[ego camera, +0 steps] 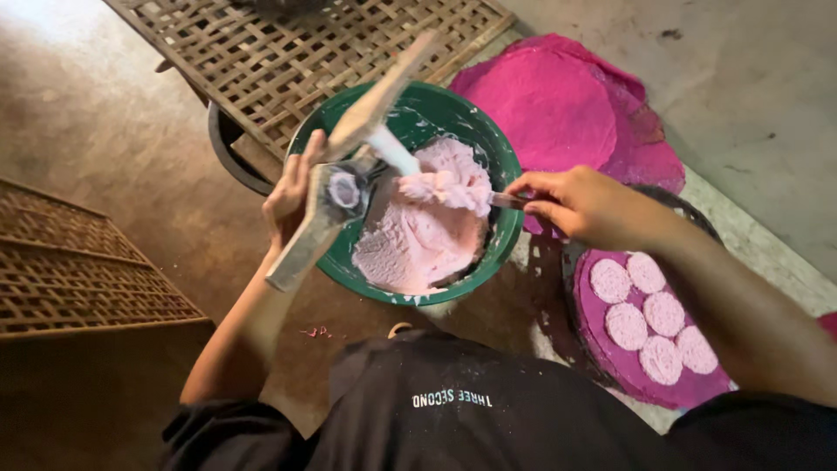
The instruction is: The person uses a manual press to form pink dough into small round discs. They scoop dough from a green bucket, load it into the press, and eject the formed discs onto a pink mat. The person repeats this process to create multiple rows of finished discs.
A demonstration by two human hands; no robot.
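While we scoop, we judge it best to keep loads small and level. Our green bowl [488,148] of pink dough [418,235] sits centre. Our left hand [292,196] grips the wooden press [349,166], whose long axis runs from seven up to one o'clock. Our right hand [580,205], at three o'clock, pinches a spatula [504,200] pointing towards nine.

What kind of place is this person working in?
Probably a small home food workshop on a bare floor: a green bowl of pink dough, woven bamboo racks, and round pink cakes laid out on a tray.
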